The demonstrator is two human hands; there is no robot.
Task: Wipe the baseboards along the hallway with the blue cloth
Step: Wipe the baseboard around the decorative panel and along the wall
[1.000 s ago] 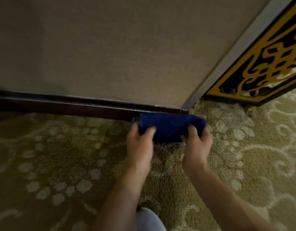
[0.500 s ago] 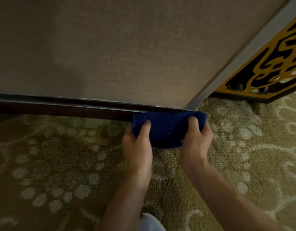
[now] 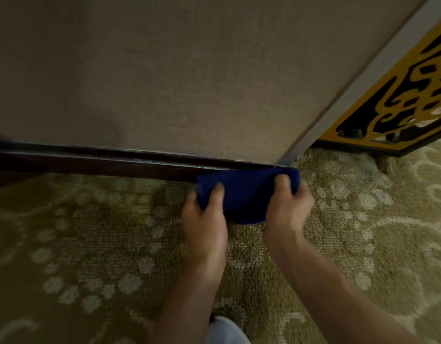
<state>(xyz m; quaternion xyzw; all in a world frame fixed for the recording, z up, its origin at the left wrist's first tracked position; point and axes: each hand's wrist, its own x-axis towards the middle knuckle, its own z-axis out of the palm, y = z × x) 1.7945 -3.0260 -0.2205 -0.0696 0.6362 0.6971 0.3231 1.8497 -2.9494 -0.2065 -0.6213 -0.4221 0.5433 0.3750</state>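
While pressed to the dark baseboard [image 3: 95, 161], folded blue cloth [image 3: 246, 192] gripped between left hand [image 3: 205, 219] and right hand [image 3: 287, 207], thumbs on top.

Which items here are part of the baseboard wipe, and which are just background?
In use:
blue cloth
baseboard
left hand
right hand

Background:
patterned carpet
wall
gold-and-black fretwork panel
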